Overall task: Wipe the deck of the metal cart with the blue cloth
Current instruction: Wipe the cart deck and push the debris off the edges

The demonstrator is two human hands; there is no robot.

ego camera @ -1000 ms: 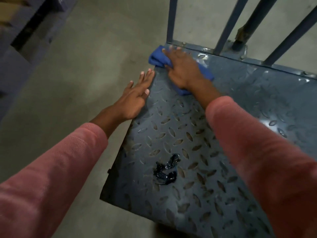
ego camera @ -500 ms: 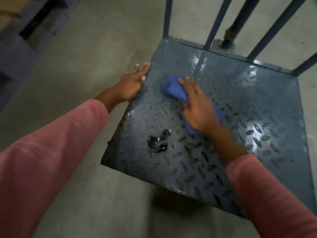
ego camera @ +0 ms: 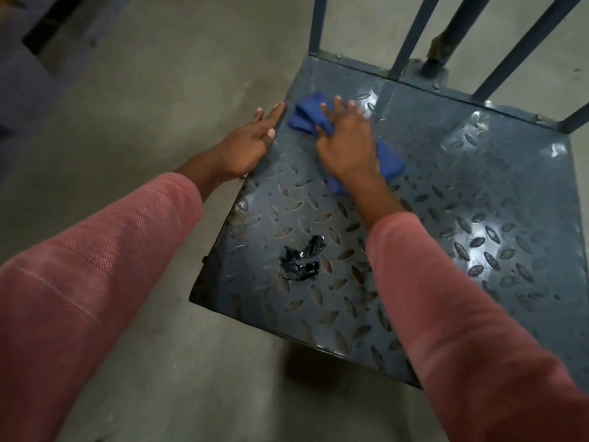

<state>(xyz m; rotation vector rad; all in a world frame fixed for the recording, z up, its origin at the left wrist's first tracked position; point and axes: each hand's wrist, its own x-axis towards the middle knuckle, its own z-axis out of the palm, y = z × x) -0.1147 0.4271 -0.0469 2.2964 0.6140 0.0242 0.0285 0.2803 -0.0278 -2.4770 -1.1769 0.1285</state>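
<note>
The right hand [ego camera: 345, 145] lay palm-down, fingers spread and slightly blurred, pressing on the crumpled blue cloth [ego camera: 387, 159] in the upper middle of the frame; the hand was flat on the fabric rather than closed around it, and the cloth showed past the fingertips to the upper left and beside the wrist to the lower right. The cloth rested on the dark grey diamond-plate deck of the metal cart [ego camera: 478, 186], near the deck's left edge and a little below its far rim. The left hand [ego camera: 247, 143] lay just left of the cloth, open with fingers straight and close together, resting along the left edge of the deck and holding nothing. Both forearms wore pink knitted sleeves [ego camera: 95, 266], which filled the lower left and lower right of the frame. A small glossy black smear [ego camera: 301, 260] sat on the deck near the centre of the frame, between the two forearms and well apart from the cloth. Dark grey upright metal bars [ego camera: 318, 23] rose from the deck's far rim at the top right, and grey concrete floor [ego camera: 159, 74] lay around the cart.
</note>
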